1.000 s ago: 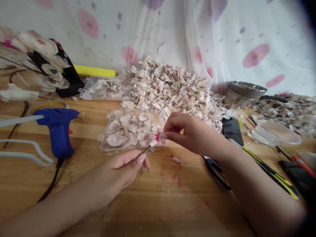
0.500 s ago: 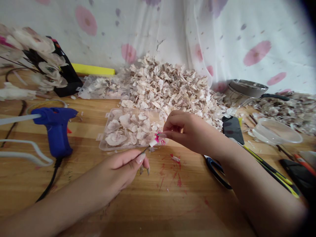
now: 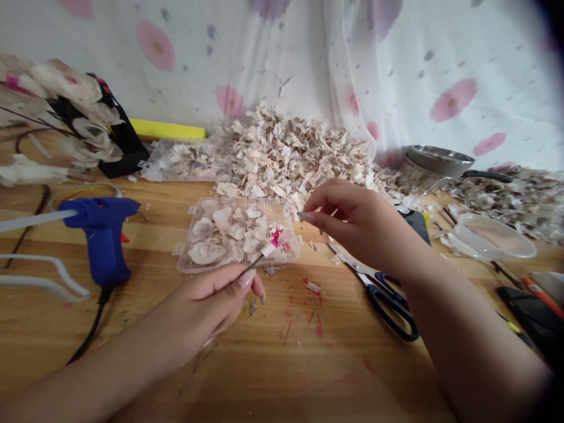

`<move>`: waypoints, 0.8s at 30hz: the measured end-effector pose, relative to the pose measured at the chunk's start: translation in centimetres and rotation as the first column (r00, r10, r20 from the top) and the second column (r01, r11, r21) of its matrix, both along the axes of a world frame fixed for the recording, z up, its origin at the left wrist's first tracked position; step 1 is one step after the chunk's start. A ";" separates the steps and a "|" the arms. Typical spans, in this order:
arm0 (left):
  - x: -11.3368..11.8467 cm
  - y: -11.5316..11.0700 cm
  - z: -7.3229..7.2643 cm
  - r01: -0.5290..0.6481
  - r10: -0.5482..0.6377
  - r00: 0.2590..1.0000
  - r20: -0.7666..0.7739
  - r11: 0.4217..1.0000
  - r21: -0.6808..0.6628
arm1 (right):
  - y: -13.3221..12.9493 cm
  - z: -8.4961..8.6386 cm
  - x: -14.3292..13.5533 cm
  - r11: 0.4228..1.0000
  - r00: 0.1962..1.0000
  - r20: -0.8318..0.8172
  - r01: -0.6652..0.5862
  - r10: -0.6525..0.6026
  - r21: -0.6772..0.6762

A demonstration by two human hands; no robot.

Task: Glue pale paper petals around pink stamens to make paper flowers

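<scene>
Bottom centre: bare wooden table [image 3: 299, 376], smooth planks with grain and red smears. Our left hand [image 3: 220, 302], lower left of centre, pinches a thin dark stem [image 3: 252, 268] between thumb and fingers. The stem's tip sits mid-frame, over the near right part of the clear box, with a white wrap [image 3: 268, 249] and a frilly pink tuft [image 3: 276, 237]. Scissors [image 3: 391, 316], right of centre: dark loop handles, metal blades. Our right hand [image 3: 352, 220] hangs near the box, apart from the tuft, thumb and forefinger bunched together; we can't tell if they grip anything. Glue gun [image 3: 104, 244], left: blue, hard plastic. Clear box [image 3: 198, 271], centre: thin plastic, holding pale, cupped, papery petals [image 3: 223, 218]. Behind, a crumpled beige petal pile [image 3: 299, 155]; farthest, a white curtain [image 3: 282, 41] with pink and purple flower prints.

Hidden or unclear: stem's lower end inside our left fist; dark slab [image 3: 418, 226] partly behind our right arm; both forearms and the white flowers [image 3: 90, 132], upper left, cut off by the frame; the far right corner is black.
</scene>
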State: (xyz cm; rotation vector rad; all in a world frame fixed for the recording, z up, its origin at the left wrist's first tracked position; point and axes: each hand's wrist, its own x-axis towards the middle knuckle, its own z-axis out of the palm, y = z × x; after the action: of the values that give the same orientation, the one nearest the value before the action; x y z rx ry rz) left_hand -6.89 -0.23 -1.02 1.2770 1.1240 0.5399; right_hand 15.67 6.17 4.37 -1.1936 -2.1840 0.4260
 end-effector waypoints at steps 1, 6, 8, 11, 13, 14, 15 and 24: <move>0.0 0.0 0.0 -0.029 0.028 0.999 0.020 0.999 0.019 | -0.2 0.2 -0.1 1.000 0.999 -0.043 0.022 -0.022 0.012; -0.1 -0.2 0.4 -0.211 0.193 0.965 0.179 0.974 0.082 | -2.5 0.5 -1.6 0.997 0.974 -0.227 -0.002 0.019 0.077; -0.1 -0.3 0.7 -0.268 0.242 0.939 0.242 0.960 0.081 | -3.9 0.1 -2.5 0.984 0.967 -0.232 -0.066 0.104 0.163; 0.1 -0.6 1.1 -0.342 0.306 0.911 0.276 0.935 0.094 | -5.4 -1.0 -3.5 0.950 0.974 -0.135 -0.139 0.183 0.280; 0.2 -1.0 1.3 -0.362 0.324 0.909 0.263 0.925 0.114 | -5.9 -1.8 -3.9 0.924 0.985 -0.031 -0.147 0.169 0.354; 0.3 -1.1 1.3 -0.365 0.326 0.911 0.252 0.923 0.123 | -6.0 -2.1 -4.0 0.910 0.988 0.015 -0.147 0.153 0.387; 0.3 -1.2 1.3 -0.361 0.324 0.915 0.240 0.924 0.128 | -6.1 -2.3 -4.1 0.900 0.989 0.054 -0.147 0.137 0.410; 0.3 -1.6 0.8 -0.334 0.309 0.922 0.233 0.939 0.075 | -6.7 -2.4 -5.5 0.874 0.988 0.107 -0.147 0.109 0.464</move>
State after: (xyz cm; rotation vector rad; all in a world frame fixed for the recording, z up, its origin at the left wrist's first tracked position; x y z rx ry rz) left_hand -6.57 -1.78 -0.21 1.1010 1.1351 0.9809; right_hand 10.15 -0.48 1.93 -0.8086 -2.2621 -0.1079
